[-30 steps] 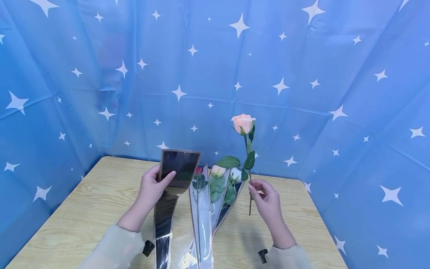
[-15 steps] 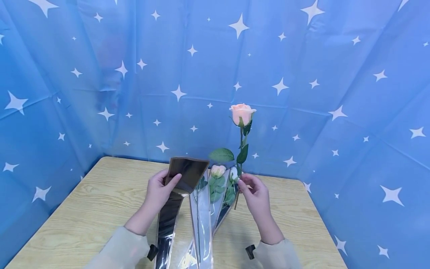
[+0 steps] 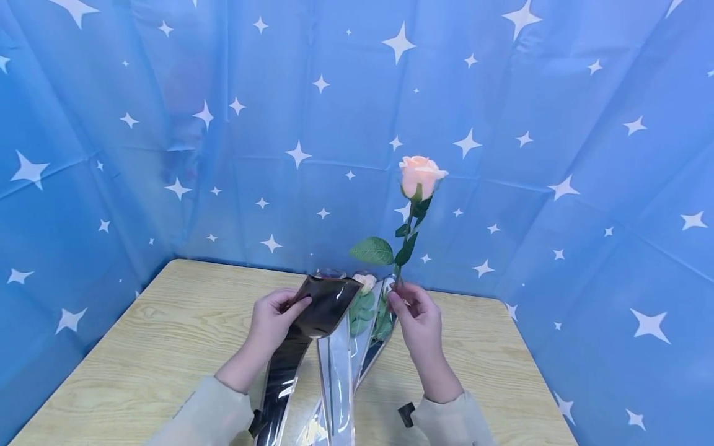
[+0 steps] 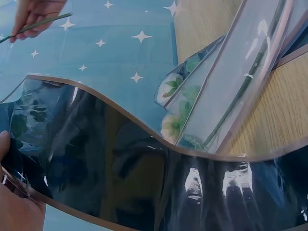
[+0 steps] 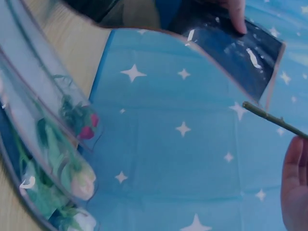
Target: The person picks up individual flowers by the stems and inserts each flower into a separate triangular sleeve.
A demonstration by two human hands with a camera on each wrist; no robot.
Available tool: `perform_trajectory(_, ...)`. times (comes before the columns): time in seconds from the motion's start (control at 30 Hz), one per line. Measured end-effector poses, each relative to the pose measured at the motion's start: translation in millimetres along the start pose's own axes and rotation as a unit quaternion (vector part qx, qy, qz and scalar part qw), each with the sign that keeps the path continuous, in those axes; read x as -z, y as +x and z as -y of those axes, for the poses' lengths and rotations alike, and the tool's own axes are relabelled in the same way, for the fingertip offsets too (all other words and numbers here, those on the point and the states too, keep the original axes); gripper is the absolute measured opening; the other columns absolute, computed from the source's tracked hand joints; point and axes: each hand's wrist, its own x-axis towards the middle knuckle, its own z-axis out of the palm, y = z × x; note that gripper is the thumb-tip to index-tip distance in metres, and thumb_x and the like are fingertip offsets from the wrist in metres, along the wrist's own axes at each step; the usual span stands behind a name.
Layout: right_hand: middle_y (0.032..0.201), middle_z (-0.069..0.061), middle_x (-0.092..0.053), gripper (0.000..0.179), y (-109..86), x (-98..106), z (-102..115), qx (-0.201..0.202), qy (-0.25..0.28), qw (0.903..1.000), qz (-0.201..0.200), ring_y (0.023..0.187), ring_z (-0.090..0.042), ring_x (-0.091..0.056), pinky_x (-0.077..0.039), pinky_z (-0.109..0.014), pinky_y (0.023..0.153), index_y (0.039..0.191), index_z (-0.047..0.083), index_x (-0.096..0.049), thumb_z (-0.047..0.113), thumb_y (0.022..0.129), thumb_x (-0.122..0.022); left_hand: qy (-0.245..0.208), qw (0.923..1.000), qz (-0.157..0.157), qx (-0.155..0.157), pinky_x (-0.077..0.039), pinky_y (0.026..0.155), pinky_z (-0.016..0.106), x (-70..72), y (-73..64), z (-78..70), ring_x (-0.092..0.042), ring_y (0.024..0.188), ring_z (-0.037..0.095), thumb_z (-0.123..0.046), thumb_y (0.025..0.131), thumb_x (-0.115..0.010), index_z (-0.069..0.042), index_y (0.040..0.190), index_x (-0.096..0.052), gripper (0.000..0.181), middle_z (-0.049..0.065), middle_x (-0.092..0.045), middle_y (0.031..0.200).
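Observation:
My left hand grips a flat black flower sleeve near its top end, thumb on the front face. The sleeve has a brown border and bends down toward the table's near side. My right hand pinches the stem of a pale pink rose, low down. Bloom up and leaning right, the rose stands in front of the curtain. In the right wrist view, the cut stem end points toward the sleeve's top corner, apart from it.
Wrapped roses lie fanned on the wooden table between my hands: a red one, a cream-pink one and a white one. The black sleeve overlaps them in the head view. A blue star-patterned curtain hangs behind the table.
My left hand has moved right with the black sleeve, whose top now tilts over the red rose. My right hand has shifted left and slightly up, raising the pink rose.

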Motion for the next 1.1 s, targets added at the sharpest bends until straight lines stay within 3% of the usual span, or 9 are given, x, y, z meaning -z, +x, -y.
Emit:
perform_trajectory(0.23,0.086,0.001,-0.064,0.017,6.3,-7,14,0.042,0.039,0.9983,-0.005,0.074,-0.010,-0.064,-0.055,-0.024,0.070,0.099,-0.011,-0.058,0.003,0.091,-0.060,0.004,1.0000,0.007,-0.004,-0.051,0.074,0.019,-8.9,4.4,32.0,-0.061,0.083,0.003,-0.008,0.082,-0.072,-0.003,0.091,-0.075,0.010,0.011,-0.072,0.093)
perform_trajectory(0.4,0.088,0.002,-0.066,0.015,10.0,-10,23,0.042,0.059,0.9972,-0.014,0.077,-0.011,-0.064,-0.054,-0.024,0.072,0.101,-0.005,-0.059,0.006,0.092,-0.060,0.002,0.9988,0.038,-0.032,-0.052,0.076,0.021,-11.0,3.5,35.9,-0.062,0.089,0.007,-0.011,0.083,-0.071,-0.005,0.091,-0.075,0.010,0.008,-0.072,0.094)
perform_trajectory(0.57,0.089,0.002,-0.066,0.018,15.0,-15,32,0.076,0.069,0.9944,-0.025,0.080,-0.010,-0.063,-0.053,-0.024,0.074,0.105,-0.008,-0.058,0.004,0.093,-0.058,0.007,0.9978,0.039,-0.054,-0.052,0.077,0.023,-12.5,2.1,35.0,-0.064,0.089,0.010,-0.008,0.081,-0.073,-0.004,0.091,-0.075,0.010,0.008,-0.073,0.092)
perform_trajectory(0.73,0.089,0.000,-0.065,0.015,21.8,-24,38,0.113,0.109,0.9871,-0.031,0.081,-0.012,-0.063,-0.052,-0.025,0.074,0.105,-0.010,-0.057,-0.002,0.092,-0.055,0.012,0.9980,0.040,-0.047,-0.053,0.078,0.024,-12.4,1.0,33.3,-0.064,0.091,0.014,-0.009,0.080,-0.074,-0.005,0.092,-0.075,0.012,0.007,-0.072,0.094)
perform_trajectory(0.97,0.088,-0.002,-0.065,0.012,26.6,-33,38,0.116,0.118,0.9856,-0.036,0.081,-0.014,-0.063,-0.053,-0.027,0.074,0.103,-0.002,-0.060,-0.002,0.093,-0.054,0.018,0.9978,0.058,-0.028,-0.053,0.073,0.021,-9.5,-7.3,-1.4,-0.063,0.088,0.013,-0.001,0.080,-0.071,0.003,0.093,-0.073,0.013,0.015,-0.071,0.095)
perform_trajectory(1.1,0.088,-0.006,-0.064,0.010,26.3,-34,38,0.103,0.128,0.9850,-0.050,0.082,-0.014,-0.063,-0.053,-0.026,0.074,0.101,0.002,-0.061,0.001,0.093,-0.055,0.009,0.9977,0.062,-0.025,-0.053,0.073,0.020,-10.3,-8.8,-4.7,-0.063,0.088,0.011,-0.001,0.081,-0.071,0.004,0.094,-0.072,0.014,0.016,-0.070,0.096)
